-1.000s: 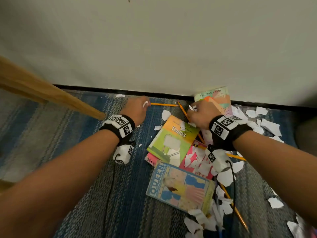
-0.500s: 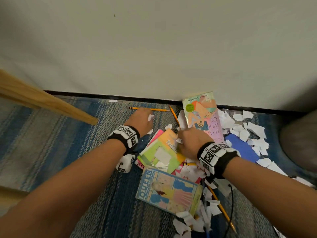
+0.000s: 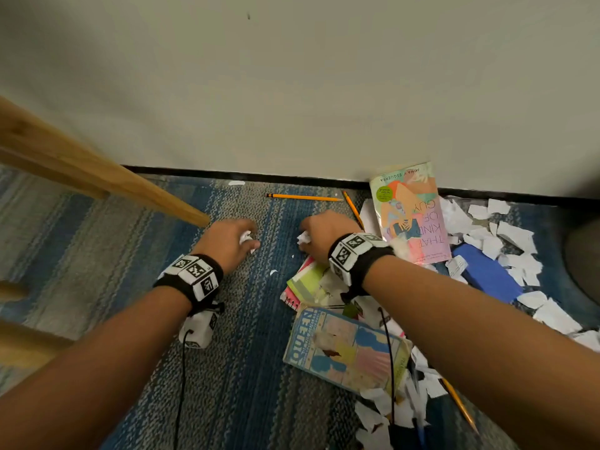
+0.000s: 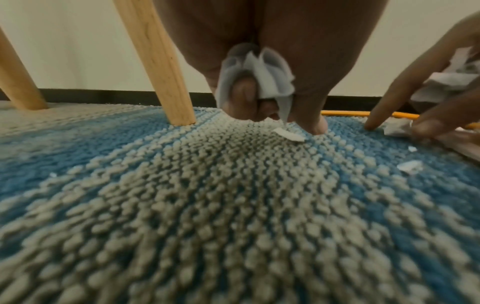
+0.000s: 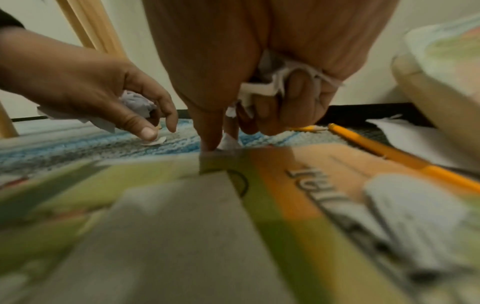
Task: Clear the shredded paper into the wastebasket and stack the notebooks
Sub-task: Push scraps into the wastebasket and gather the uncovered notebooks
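Observation:
My left hand (image 3: 232, 240) rests low over the blue-grey rug with a wad of white paper scraps (image 4: 262, 80) curled in its fingers, its fingertips by a loose scrap (image 4: 288, 135). My right hand (image 3: 321, 237) also grips a wad of scraps (image 5: 270, 86) and pinches another scrap (image 5: 228, 143) at the far edge of the green-orange notebook (image 5: 285, 185). A pink notebook (image 3: 292, 295), a blue-yellow book (image 3: 341, 349) and a pastel book (image 3: 410, 216) lie around it. More torn paper (image 3: 506, 241) litters the right side. No wastebasket is in view.
A wooden furniture leg (image 3: 107, 180) slants down just left of my left hand. Yellow pencils (image 3: 303, 197) lie near the black baseboard, another (image 3: 459, 401) at the lower right. A blue pad (image 3: 487, 274) sits among scraps. A dark rounded object (image 3: 584, 254) is at the right edge.
Both hands moved left and toward me, away from the wall. The left hand left the pencil's side; the right hand came off the notebook pile to its far-left edge.

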The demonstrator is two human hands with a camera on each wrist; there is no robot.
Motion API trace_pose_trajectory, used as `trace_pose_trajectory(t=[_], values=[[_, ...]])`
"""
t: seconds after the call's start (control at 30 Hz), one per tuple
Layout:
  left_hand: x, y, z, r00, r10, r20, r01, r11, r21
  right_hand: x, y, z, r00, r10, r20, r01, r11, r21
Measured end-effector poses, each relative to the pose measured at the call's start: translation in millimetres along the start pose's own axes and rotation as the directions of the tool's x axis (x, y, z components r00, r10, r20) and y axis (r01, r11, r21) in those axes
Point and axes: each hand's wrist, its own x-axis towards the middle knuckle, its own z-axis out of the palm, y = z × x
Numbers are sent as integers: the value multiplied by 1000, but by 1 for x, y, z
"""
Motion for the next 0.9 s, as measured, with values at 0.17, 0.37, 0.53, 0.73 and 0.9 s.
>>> trace_pose_trajectory(t=[0.17,0.37,0.53,0.73,0.9], values=[[2,-5,11,994,-87,69,85,996,35,10,-5,8,1000,10,4,-10,1000,0],[11,7,9,991,-125,45,125,992,15,4,17,-11,991,115,-73,-103,983,155],[34,61,6,1000,0,29,0,1000,-15,-9,59,-37,970,209,-122,-177,957,230],[72,134,26,976,178,123,-181,983,12,-45,89,-40,954,241,-180,-171,926,337],[79,148,42,959,226,168,-232,973,16,-78,119,-48,947,293,-136,-235,914,331]])
